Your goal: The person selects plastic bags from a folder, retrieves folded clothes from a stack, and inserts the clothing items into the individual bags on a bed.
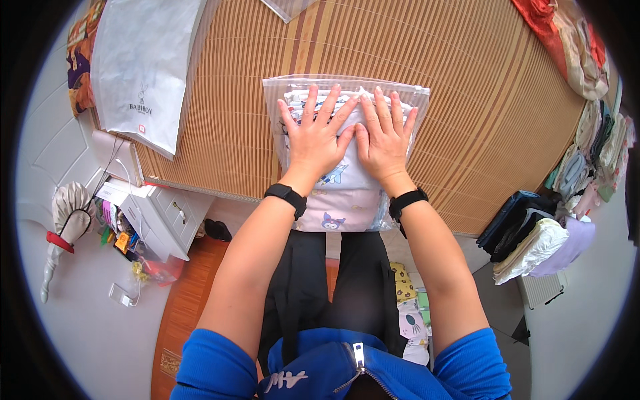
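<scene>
A clear zip bag (273, 100) lies on the bamboo mat (233, 80), its slider strip along the far edge. Inside are folded printed clothes (347, 203), pale pink near me and white and blue farther up. My left hand (318, 137) lies flat on the bag's left half with fingers spread. On the right half my right hand (385, 137) presses down the same way, its fingers stretched toward the zip edge. The two thumbs are close together at the middle. Both palms hide part of the clothes.
A white packaging bag (143, 73) lies at the far left, and another clear bag (290, 7) at the top edge. Folded garments (533, 247) stand along the right edge. Below left is a white cabinet (167, 213); printed cloths (410, 313) lie low beside my legs.
</scene>
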Available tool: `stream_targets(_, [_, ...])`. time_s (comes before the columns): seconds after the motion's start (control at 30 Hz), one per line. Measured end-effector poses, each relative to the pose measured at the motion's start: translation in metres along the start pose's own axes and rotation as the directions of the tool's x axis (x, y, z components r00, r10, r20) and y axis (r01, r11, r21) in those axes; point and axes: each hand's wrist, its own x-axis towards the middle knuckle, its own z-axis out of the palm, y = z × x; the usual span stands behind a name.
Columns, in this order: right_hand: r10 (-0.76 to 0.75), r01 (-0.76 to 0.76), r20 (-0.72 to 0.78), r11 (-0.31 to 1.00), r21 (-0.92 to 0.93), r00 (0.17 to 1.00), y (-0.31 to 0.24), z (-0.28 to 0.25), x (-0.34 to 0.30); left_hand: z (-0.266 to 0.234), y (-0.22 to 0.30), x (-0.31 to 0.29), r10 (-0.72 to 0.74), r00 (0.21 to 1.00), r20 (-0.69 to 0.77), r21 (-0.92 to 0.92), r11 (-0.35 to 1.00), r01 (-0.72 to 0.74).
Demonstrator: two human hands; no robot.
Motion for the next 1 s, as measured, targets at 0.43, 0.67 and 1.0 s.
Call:
stream_targets(0.43, [0.018, -0.016, 0.026, 0.997, -0.082, 0.999, 0.001, 0.008, 0.009, 0.005, -0.004, 0.011, -0.036, 0.999, 0.005, -0.058, 0.998, 0.036])
stream_targets(0.67, [0.0, 0.0, 0.008, 0.996, -0.09, 1.0, 0.003, 0.013, 0.012, 0.009, -0.008, 0.012, -0.033, 0.999, -0.017, -0.066, 0.997, 0.032])
stream_targets(1.0, [0.0, -0.001, -0.006, 0.997, -0.078, 1.0, 0.005, 0.014, 0.017, 0.005, -0.01, 0.02, -0.014, 1.0, 0.027, -0.047, 0.999, 0.015])
